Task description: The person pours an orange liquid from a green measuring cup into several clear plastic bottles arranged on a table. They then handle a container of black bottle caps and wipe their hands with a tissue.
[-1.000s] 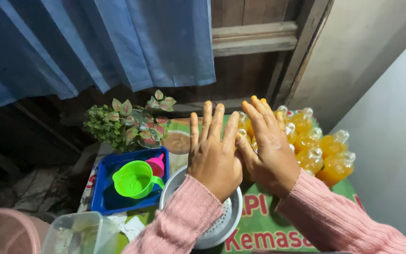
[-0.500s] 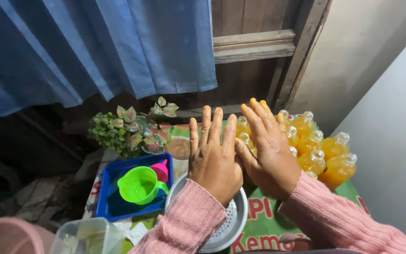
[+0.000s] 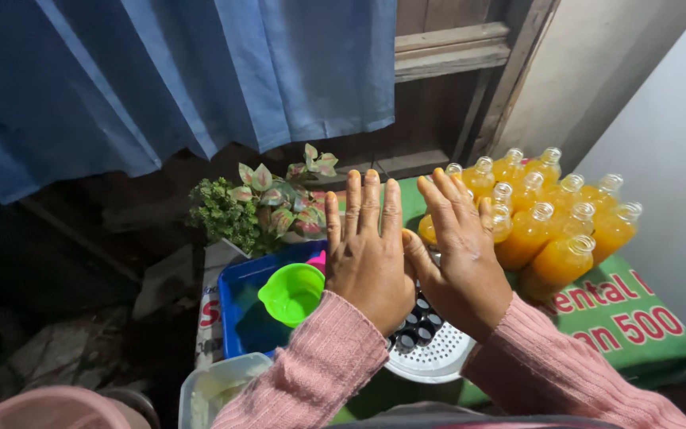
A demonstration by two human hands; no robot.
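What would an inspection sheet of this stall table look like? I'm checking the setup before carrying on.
Surface: small table under a green printed cloth, crowded.
Job's things: round white perforated plastic tray holding dark bottle caps, directly beneath both hands; clear plastic bottles of orange liquid, uncapped, clustered at the right.
Clutter: blue rectangular plastic tub holding a lime-green plastic funnel; clear plastic container; pink round rim.
Grippers: left hand and right hand flat, fingers spread, holding nothing.
Cables: nothing seen.
Surroundings: blue fabric curtain, small leafy potted plant, wooden frame, pale wall.
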